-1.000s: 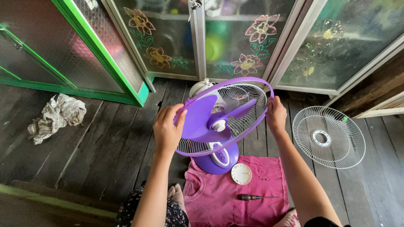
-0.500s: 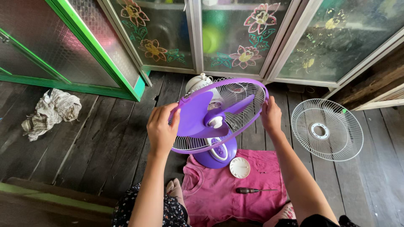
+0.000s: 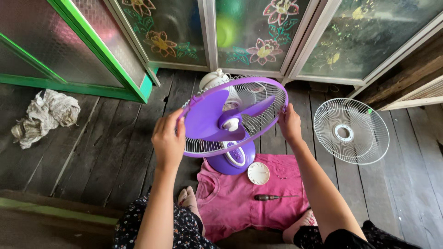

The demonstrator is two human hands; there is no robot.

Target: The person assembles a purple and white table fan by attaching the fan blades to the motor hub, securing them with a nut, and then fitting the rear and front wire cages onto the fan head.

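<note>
At nine o'clock of the scene a crumpled grey-white rag (image 3: pixel 42 115) lies on the dark plank floor (image 3: pixel 110 152), below a green-framed glass door (image 3: pixel 87 55). Toward the middle, the left hand (image 3: pixel 168 143) has its grip closed on the purple rim of the fan (image 3: pixel 233 117) at the fan's eight o'clock edge. The fan is a purple table model: a purple ring around a white wire rear guard, broad purple blades (image 3: pixel 207 120) bare at the front around a white hub, a white motor housing (image 3: pixel 214 79) behind at eleven o'clock, and a rounded purple base (image 3: pixel 233 161) with a white panel beneath at six o'clock. Its head is tilted, facing up toward the camera. The base rests on the upper edge of a pink garment (image 3: pixel 235 203) spread on the floor, which also carries a small white round cap (image 3: pixel 258 173) and a screwdriver (image 3: pixel 272 197). The right hand (image 3: pixel 290 125) holds the rim at three o'clock, fingers closed over it. Further right, a white wire front guard (image 3: pixel 351 131) lies flat on the floor, apart from the fan.
</note>
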